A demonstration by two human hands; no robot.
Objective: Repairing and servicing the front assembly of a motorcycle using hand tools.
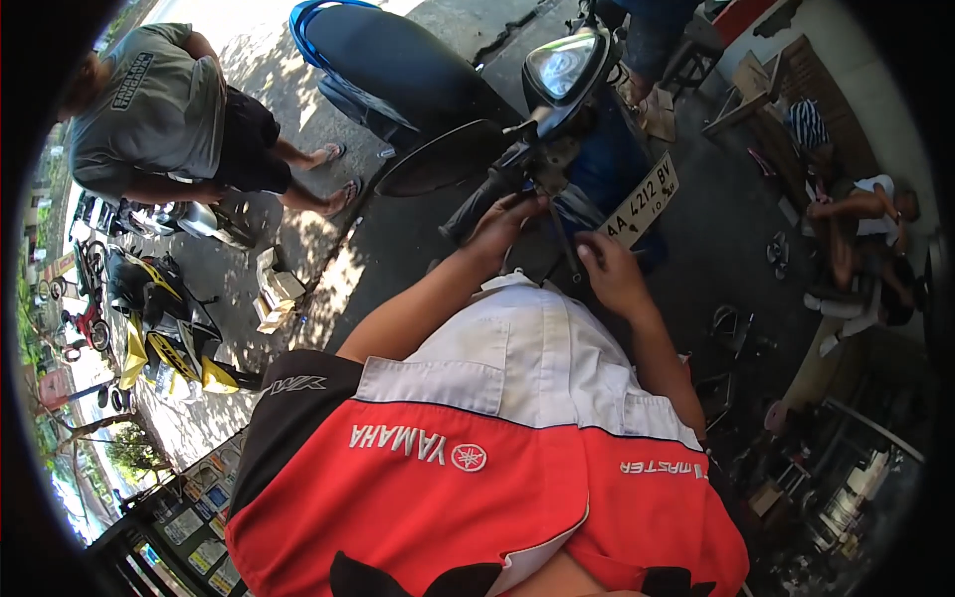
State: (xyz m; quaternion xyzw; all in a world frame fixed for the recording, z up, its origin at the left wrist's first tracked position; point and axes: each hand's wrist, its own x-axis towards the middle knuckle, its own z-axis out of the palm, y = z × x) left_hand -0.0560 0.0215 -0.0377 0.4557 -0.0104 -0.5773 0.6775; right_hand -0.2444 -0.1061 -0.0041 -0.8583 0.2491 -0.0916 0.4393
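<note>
A dark motorbike stands close in front of me. My left hand point(509, 228) is at its handlebar, with the fingers curled beside the black rubber grip point(484, 202). What those fingers hold is hidden. A slim dark bar point(572, 244), shaped like a lever, hangs down between my hands. My right hand point(614, 274) is just right of its lower end, thumb and fingers drawn together; I cannot make out what is in them. Behind my right hand, a white number plate point(645, 199) sits tilted on the bike. A dark oval mirror point(435, 159) juts out above the grip.
The bike's black seat point(403, 75) extends behind the handlebar. At left stands a person in a grey shirt point(149, 114), near a yellow and black motorbike point(164, 318) and torn cardboard point(279, 291). People sit by a wooden bench point(831, 109) at right. Parts clutter the lower right.
</note>
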